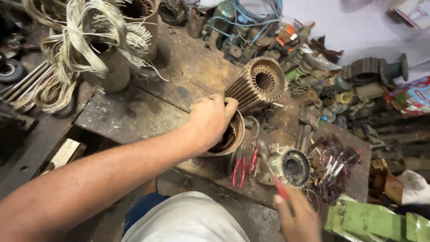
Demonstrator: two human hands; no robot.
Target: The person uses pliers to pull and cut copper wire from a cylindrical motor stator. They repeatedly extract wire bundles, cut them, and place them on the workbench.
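My left hand (209, 120) grips the top rim of a rusty cylindrical motor stator (233, 136) standing on the worn metal workbench (134, 116). The hand covers most of the stator's opening. My right hand (298, 217), low at the right, is closed around a slim red-handled tool (274, 177) whose blurred metal tip points up toward the stator. Red-handled pliers (239, 170) lie on the bench just below the stator.
A finned stator housing (257, 85) lies on its side behind my left hand. Another motor body with loose pale wire windings (96, 49) stands at the back left. A small round stator (295, 166), scrap parts, cables and green metal pieces (371, 222) crowd the right side.
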